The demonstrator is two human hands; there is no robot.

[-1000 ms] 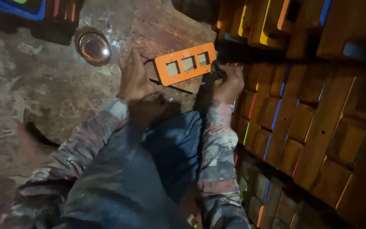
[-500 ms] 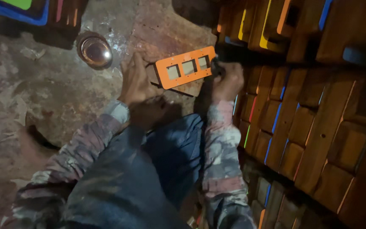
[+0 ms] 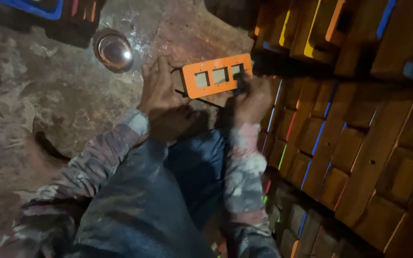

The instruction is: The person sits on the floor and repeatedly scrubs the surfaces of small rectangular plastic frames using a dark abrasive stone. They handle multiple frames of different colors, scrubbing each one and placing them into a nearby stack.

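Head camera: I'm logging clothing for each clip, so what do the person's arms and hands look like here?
Both hands, left hand and right hand, are bare, no gloves. Long sleeves in a mottled grey, pale-patched fabric reach the wrists, with a lighter cuff on the left.

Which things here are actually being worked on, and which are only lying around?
In use:
- orange frame with three openings
- left hand, steadying its left end
- right hand, at its right end; any tool is too dark to identify

Lying about:
- metal bowl
- stacked wooden panels
- blue tray
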